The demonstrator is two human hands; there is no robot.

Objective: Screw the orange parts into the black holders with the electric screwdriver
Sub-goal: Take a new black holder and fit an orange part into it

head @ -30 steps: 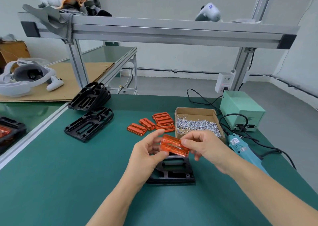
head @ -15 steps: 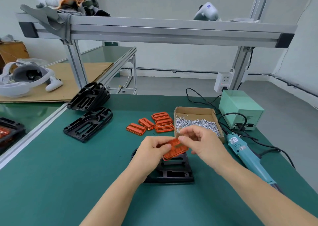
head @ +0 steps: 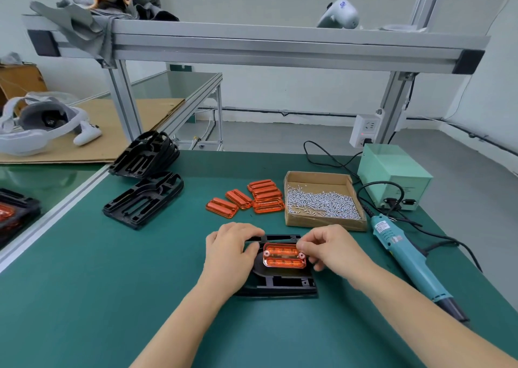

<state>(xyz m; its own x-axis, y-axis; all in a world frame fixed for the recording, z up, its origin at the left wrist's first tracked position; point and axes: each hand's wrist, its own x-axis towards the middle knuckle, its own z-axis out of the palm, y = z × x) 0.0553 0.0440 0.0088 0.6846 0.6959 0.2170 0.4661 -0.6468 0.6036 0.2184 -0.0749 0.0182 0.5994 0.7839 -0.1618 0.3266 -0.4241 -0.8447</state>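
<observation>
Your left hand (head: 229,251) and right hand (head: 326,245) pinch translucent orange plastic part (head: 284,258), seating it in black plastic holder (head: 283,285) so screw holes align; teal electric screwdriver (head: 403,255) lies right of holder, within reach.

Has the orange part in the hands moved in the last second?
Yes. The translucent orange plastic part went down, from above the flat black plastic holder into it.
</observation>
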